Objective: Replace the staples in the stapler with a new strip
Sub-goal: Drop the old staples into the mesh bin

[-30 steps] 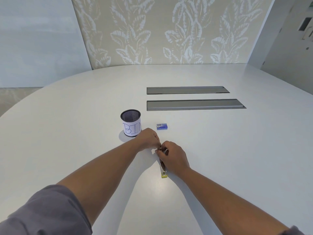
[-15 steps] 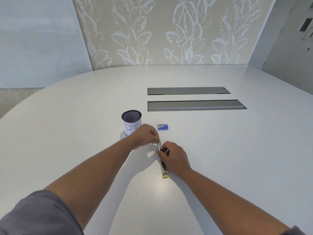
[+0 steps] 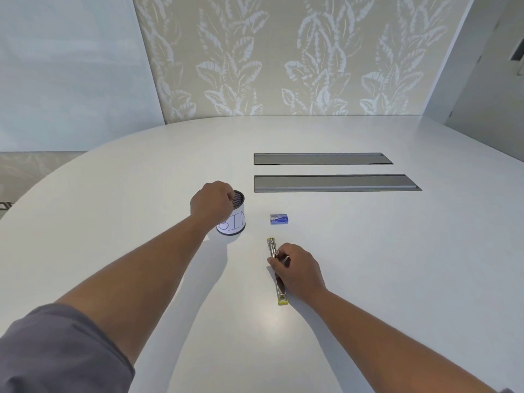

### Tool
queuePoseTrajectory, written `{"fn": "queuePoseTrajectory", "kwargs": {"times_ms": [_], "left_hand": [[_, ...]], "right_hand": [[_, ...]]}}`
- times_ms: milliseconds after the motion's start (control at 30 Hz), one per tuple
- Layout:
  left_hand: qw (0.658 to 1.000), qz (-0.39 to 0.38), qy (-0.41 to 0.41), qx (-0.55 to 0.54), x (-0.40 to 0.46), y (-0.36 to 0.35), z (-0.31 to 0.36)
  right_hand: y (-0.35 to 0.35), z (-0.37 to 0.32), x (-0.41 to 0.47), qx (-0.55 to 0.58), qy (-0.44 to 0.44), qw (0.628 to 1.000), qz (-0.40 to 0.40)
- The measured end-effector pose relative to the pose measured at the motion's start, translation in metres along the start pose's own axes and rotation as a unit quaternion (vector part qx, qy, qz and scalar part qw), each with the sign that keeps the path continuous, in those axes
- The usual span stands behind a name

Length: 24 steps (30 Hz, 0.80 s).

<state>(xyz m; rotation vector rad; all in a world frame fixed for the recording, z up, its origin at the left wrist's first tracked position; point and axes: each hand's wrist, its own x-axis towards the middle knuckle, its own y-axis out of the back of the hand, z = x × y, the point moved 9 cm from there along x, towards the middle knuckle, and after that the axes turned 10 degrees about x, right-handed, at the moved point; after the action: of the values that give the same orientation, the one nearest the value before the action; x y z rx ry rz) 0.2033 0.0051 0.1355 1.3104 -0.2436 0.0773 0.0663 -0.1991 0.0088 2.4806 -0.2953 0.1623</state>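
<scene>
- White, rounded table [image 3: 368,265] in front of a wall panel [image 3: 283,52] patterned with pale leaves; paler plain wall to the left, grey door or panel to the right.
- Two long grey recessed slots [image 3: 334,183] set into the tabletop, one behind the other, beyond the work area.
- Stapler [image 3: 277,275] lying opened out flat on the table, long and narrow, running away from the camera; yellow end [image 3: 283,300] nearest, metal end [image 3: 271,243] farthest.
- Right hand [image 3: 295,269] resting on the stapler's right side about midway along, fingers curled and pressed together against the metal rail, thumb tip at its edge; not lifted clear of the table.
- Small blue staple box [image 3: 279,219] lying flat just beyond the stapler's far end, apart from it, to the right of the cup.
- Black mesh cup [image 3: 234,215] standing upright, wrapped in a white paper label with "BIN" handwritten on it, left of the staple box.
- Left hand [image 3: 211,204] raised over the near-left rim of the cup, covering part of its opening and label; knuckles up, fingers bunched downward toward the opening.
- Whether the fingertips pinch anything: cannot tell, tips hidden behind the hand.
- Both forearms bare; grey sleeve [image 3: 56,353] at bottom left on the left arm.
- Soft shadows of both arms on the tabletop, falling between them.
</scene>
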Motion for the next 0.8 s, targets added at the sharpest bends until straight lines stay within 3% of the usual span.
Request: {"fn": "queuePoseTrajectory", "kwargs": {"times_ms": [367, 567, 667, 800], "left_hand": [[0.999, 0.04, -0.03, 0.018, 0.001, -0.001, 0.005], [0.97, 0.105, -0.212, -0.056, -0.032, 0.0, 0.059], [0.967, 0.038, -0.231, -0.099, -0.046, -0.03, 0.072], [0.971, -0.072, -0.17, -0.15, -0.056, -0.077, 0.064]], "right_hand": [[0.0, -0.001, 0.0, -0.001, 0.003, 1.0, 0.002], [-0.001, 0.0, 0.001, -0.006, 0.009, 1.0, 0.004], [-0.001, 0.002, 0.002, -0.01, 0.009, 1.0, 0.006], [-0.001, 0.002, 0.002, -0.007, 0.01, 1.0, 0.01]]}}
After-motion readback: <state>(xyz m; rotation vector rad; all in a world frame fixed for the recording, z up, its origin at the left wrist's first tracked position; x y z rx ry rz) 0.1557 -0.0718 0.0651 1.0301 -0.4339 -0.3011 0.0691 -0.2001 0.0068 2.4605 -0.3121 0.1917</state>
